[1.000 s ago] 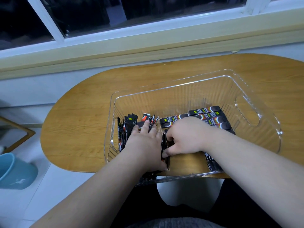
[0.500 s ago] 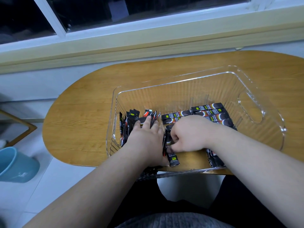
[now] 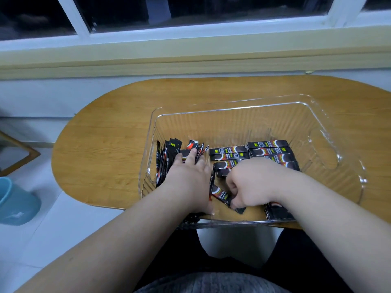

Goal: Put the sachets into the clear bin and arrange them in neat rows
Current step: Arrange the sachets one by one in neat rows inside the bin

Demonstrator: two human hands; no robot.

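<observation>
A clear bin [image 3: 330, 132] stands on a wooden table [image 3: 110, 144]. At the bin's left end several black sachets stand on edge in a bunch [image 3: 169, 153]; my left hand [image 3: 188, 178] lies flat on them, fingers straight, pressing them toward the left wall. More sachets lie flat in rows [image 3: 268, 149] across the middle of the bin. My right hand [image 3: 251, 182] is curled near the front wall and pinches one black sachet [image 3: 222, 194] that lies slantwise on the bin floor. Another few sachets [image 3: 275, 211] show under my right wrist.
The table's rounded end reaches left, and its front edge sits just under the bin's near wall. A blue bucket [image 3: 17, 204] stands on the tiled floor at the left. A window sill [image 3: 190, 51] runs along the wall behind the table.
My right hand has drawn back toward the front wall, pulling one sachet out and down from between the bunch and the flat rows. The left hand stays pressed on the standing sachets.
</observation>
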